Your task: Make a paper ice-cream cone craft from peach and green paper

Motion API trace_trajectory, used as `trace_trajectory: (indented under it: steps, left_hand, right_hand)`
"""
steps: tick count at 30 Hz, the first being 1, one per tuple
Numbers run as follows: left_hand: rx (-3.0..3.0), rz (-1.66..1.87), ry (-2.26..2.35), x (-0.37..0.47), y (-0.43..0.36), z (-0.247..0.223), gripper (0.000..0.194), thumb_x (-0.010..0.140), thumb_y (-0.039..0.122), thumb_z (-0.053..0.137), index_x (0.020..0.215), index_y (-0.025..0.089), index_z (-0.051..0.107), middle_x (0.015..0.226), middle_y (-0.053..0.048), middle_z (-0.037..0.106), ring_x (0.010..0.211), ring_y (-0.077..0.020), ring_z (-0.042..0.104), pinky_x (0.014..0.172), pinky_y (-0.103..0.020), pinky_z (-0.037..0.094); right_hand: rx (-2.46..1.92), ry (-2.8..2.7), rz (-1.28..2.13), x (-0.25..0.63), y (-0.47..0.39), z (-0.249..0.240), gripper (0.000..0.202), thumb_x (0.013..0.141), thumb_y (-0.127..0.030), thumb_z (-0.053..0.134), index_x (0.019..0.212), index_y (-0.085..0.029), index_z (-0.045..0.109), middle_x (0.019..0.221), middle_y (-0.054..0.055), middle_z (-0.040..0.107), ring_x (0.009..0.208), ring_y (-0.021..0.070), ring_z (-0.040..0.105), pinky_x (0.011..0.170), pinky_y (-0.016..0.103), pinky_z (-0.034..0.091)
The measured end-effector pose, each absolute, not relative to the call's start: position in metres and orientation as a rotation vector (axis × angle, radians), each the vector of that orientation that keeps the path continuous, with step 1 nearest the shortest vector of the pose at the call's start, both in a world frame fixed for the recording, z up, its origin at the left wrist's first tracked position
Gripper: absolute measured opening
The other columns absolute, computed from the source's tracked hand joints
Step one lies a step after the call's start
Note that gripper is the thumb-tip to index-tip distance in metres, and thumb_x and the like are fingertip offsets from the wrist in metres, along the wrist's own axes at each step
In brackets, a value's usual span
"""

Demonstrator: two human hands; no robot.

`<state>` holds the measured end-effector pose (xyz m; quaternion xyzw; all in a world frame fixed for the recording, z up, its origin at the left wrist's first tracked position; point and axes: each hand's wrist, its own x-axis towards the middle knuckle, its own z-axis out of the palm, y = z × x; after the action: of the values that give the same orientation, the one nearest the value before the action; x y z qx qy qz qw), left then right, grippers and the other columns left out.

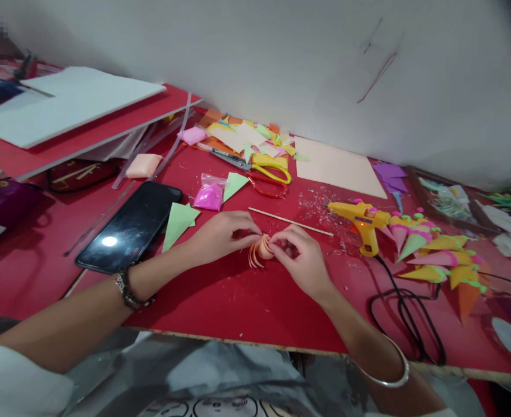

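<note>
Nearest me ran the rough front edge of the glossy red surface (233,315). Above it my left grip (224,234) and my right grip (305,258) both pinched the small peach-coloured, fringed and curled paper piece (264,249), thumbs and fingertips on either side; I could not tell whether it touched the surface. A black flat smartphone (131,223) lay to the left, mirroring a bright light, with light-green paper triangles (177,225) beside it. Just beyond my fingers lay a thin pale stick (290,220). To the right stood a yellow plastic glue gun (361,219), a small orange light glowing on it, and next to it a cluster of small multicoloured paper cones (446,256). Farther off were a clear bag of bright pink material (210,192), metal scissors with a yellow handle (258,166), a heap of mixed paper scraps (244,136) and a cream rectangular sheet (337,165). At far left a flat white board (101,98) rested on a raised red panel (177,99). Behind everything rose a plain greyish-white wall (255,52), marked with thin dark and reddish lines.
</note>
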<state>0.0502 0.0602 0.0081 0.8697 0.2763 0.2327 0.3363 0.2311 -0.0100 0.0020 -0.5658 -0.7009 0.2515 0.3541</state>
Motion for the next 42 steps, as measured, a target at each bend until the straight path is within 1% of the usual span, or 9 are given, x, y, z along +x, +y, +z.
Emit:
trace_trajectory:
  steps: [5,9,13,20,25,32,37,42]
  left_hand:
    - [2.255,0.595,0.713,0.0501,0.0614,0.0086,0.016,0.081,0.023,0.049,0.085,0.015,0.062,0.079,-0.002,0.059,0.073,-0.0101,0.054,0.065,-0.019,0.041]
    - [2.282,0.583,0.677,0.0485,0.0630,0.0079,0.017,0.081,0.023,0.047,0.087,0.016,0.062,0.081,-0.002,0.059,0.073,-0.0104,0.054,0.066,-0.020,0.041]
    - [2.311,0.559,0.643,0.0462,0.0633,0.0078,0.019,0.082,0.020,0.045,0.089,0.016,0.062,0.082,-0.002,0.058,0.073,-0.0097,0.054,0.065,-0.019,0.040]
    - [2.364,0.567,0.627,0.0445,0.0657,0.0060,0.016,0.080,0.022,0.049,0.089,0.017,0.062,0.081,-0.002,0.058,0.072,-0.0096,0.054,0.064,-0.018,0.040]
    - [2.423,0.565,0.585,0.0460,0.0646,0.0054,0.014,0.080,0.023,0.050,0.087,0.016,0.061,0.081,-0.002,0.057,0.073,-0.0102,0.053,0.065,-0.018,0.039]
    - [2.522,0.526,0.586,0.0479,0.0599,0.0071,0.012,0.080,0.024,0.051,0.081,0.016,0.060,0.075,-0.001,0.057,0.067,-0.0097,0.052,0.060,-0.018,0.036]
    - [2.459,0.584,0.559,0.0481,0.0575,0.0076,0.013,0.081,0.024,0.049,0.083,0.015,0.058,0.078,-0.002,0.058,0.071,-0.0098,0.053,0.062,-0.017,0.037]
    - [2.401,0.640,0.523,0.0493,0.0565,0.0081,0.011,0.081,0.021,0.048,0.081,0.014,0.057,0.076,-0.002,0.057,0.071,-0.0094,0.052,0.063,-0.017,0.038]
  right_hand:
    - [-1.449,-1.888,0.636,0.2317,-0.0104,0.0050,0.007,0.078,-0.025,0.053,0.079,-0.021,0.059,0.070,0.000,0.047,0.056,0.0095,0.043,0.051,0.022,0.035]
    - [-1.429,-1.917,0.654,0.2330,-0.0103,0.0056,0.009,0.080,-0.024,0.051,0.080,-0.021,0.059,0.071,0.000,0.047,0.057,0.0096,0.044,0.053,0.022,0.035]
    - [-1.385,-1.939,0.715,0.2338,-0.0101,0.0067,0.011,0.082,-0.023,0.047,0.082,-0.021,0.058,0.077,0.001,0.049,0.062,0.0103,0.047,0.055,0.022,0.037]
    - [-1.340,-1.999,0.705,0.2351,-0.0093,0.0072,0.011,0.082,-0.022,0.047,0.083,-0.020,0.058,0.079,0.002,0.049,0.067,0.0111,0.048,0.059,0.022,0.038]
    - [-1.348,-1.998,0.701,0.2347,-0.0097,0.0063,0.011,0.082,-0.022,0.048,0.084,-0.020,0.058,0.079,0.001,0.048,0.064,0.0096,0.047,0.057,0.021,0.038]
    - [-1.364,-1.965,0.651,0.2338,-0.0107,0.0052,0.012,0.079,-0.029,0.053,0.082,-0.020,0.060,0.075,0.001,0.050,0.065,0.0100,0.049,0.057,0.021,0.039]
    - [-1.331,-1.914,0.649,0.2333,-0.0118,0.0060,0.012,0.079,-0.028,0.053,0.079,-0.019,0.061,0.071,0.000,0.050,0.060,0.0087,0.048,0.053,0.021,0.037]
    - [-1.302,-1.888,0.660,0.2331,-0.0122,0.0069,0.010,0.079,-0.025,0.053,0.076,-0.018,0.060,0.070,0.000,0.050,0.058,0.0080,0.047,0.052,0.020,0.036]
